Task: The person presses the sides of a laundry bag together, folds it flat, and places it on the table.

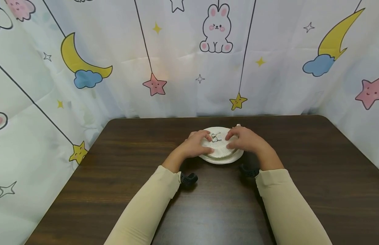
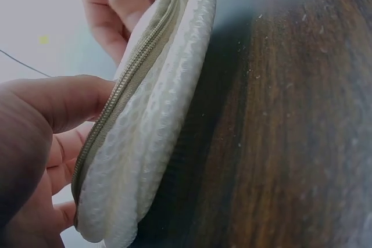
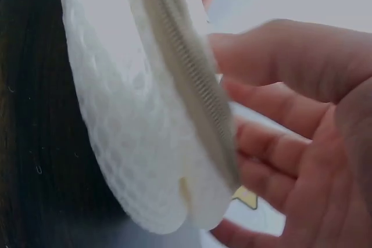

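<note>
A round white mesh laundry bag [image 1: 220, 151] lies flattened on the table, with a small dark line drawing on its top. A beige zip [image 2: 116, 91] runs round its upper rim, and the padded mesh side [image 3: 125, 120] bulges below. My left hand [image 1: 195, 144] rests on the bag's left part, thumb at the zip edge and bent fingers over the top. Opposite it, my right hand [image 1: 246, 139] touches the right part with fingers spread and thumb near the rim. Neither hand visibly pinches the fabric. A small white tab [image 1: 238, 125] shows behind the right fingers.
The dark wooden table [image 1: 131, 190] reaches back to a white curtain [image 1: 183, 58] printed with moons, stars and a rabbit. Each wrist bears a black band, the left band [image 1: 188, 179] and the right band [image 1: 249, 171], close above the tabletop.
</note>
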Motion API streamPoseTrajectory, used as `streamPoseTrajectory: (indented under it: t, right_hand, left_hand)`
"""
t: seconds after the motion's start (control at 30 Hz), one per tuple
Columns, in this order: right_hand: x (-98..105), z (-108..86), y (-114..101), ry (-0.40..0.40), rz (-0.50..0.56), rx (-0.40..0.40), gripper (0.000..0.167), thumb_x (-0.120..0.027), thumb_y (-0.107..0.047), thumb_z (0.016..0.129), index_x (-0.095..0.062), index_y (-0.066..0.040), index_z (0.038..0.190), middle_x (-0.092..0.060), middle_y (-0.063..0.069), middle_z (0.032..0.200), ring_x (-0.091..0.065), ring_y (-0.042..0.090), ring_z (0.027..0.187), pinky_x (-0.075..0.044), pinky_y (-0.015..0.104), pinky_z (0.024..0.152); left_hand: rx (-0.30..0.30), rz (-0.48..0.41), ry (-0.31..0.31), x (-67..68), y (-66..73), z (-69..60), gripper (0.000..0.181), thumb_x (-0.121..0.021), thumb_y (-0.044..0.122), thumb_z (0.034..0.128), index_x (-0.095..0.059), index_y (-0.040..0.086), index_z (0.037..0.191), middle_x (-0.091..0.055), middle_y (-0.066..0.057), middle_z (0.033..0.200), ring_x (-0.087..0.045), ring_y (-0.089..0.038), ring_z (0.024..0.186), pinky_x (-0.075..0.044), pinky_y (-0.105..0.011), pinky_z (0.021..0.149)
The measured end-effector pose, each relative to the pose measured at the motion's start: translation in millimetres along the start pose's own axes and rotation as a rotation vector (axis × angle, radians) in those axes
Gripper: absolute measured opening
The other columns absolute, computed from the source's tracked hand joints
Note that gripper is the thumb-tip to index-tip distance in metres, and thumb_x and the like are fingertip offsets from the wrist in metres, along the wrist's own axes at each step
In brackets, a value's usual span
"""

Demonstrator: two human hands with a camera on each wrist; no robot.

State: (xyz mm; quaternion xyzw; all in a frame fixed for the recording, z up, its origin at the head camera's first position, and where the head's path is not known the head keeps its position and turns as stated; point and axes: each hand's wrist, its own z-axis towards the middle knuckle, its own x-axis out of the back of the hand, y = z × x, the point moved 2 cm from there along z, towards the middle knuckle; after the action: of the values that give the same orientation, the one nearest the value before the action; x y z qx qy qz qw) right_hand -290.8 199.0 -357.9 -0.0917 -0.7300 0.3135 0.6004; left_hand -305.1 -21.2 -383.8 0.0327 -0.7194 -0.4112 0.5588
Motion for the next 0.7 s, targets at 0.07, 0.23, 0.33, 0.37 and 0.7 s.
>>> streamPoseTrajectory:
  t: [0.07,0.23,0.33,0.37,0.7]
  right_hand:
    - [-1,0.3,-1,-0.048,-0.018,-0.007,0.029,-0.071,-0.02,0.085,-0.071,-0.008,0.112,-0.052,0.018,0.14,-0.034,0.041,0.14,-0.037,0.055,0.106]
    - [-8,3.6,0,-0.069,-0.07,-0.012,0.031,-0.075,-0.02,0.082,-0.072,-0.008,0.111,-0.047,0.022,0.143,-0.029,0.046,0.14,-0.03,0.059,0.111]
    - [-13,5.6,3,-0.043,-0.086,-0.017,0.028,-0.078,-0.02,0.081,-0.073,-0.01,0.107,-0.047,0.022,0.141,-0.029,0.047,0.137,-0.03,0.06,0.109]
    - [-15,5.8,4,-0.036,-0.09,-0.025,0.028,-0.078,-0.021,0.081,-0.073,-0.011,0.106,-0.046,0.021,0.14,-0.029,0.047,0.136,-0.03,0.062,0.108]
    - [-21,4.8,8,0.0,-0.108,-0.043,0.029,-0.078,-0.029,0.083,-0.073,-0.017,0.109,-0.043,0.015,0.144,-0.025,0.045,0.139,-0.023,0.074,0.103]
  left_hand:
    - [-0.011,0.008,0.003,-1.2,-0.8,1.3,0.032,-0.073,0.032,0.0876,-0.063,0.015,0.113,-0.041,0.0,0.154,-0.026,-0.032,0.145,-0.024,-0.059,0.114]
    - [-0.024,0.054,-0.009,-4.5,-1.3,4.3,0.032,-0.072,0.031,0.0869,-0.066,0.015,0.114,-0.04,0.001,0.155,-0.024,-0.03,0.146,-0.025,-0.064,0.112]
    - [-0.016,0.083,-0.021,-6.3,-0.2,5.1,0.032,-0.071,0.028,0.0862,-0.066,0.017,0.116,-0.038,0.002,0.156,-0.023,-0.031,0.146,-0.023,-0.071,0.107]
    - [-0.01,0.087,-0.022,-6.9,0.4,5.1,0.032,-0.071,0.027,0.0861,-0.066,0.017,0.116,-0.037,0.003,0.156,-0.023,-0.031,0.145,-0.023,-0.071,0.107]
    - [0.047,0.143,0.017,-11.1,4.6,4.8,0.027,-0.074,0.036,0.0877,-0.064,0.02,0.107,-0.037,0.003,0.153,-0.022,-0.03,0.143,-0.028,-0.061,0.104]
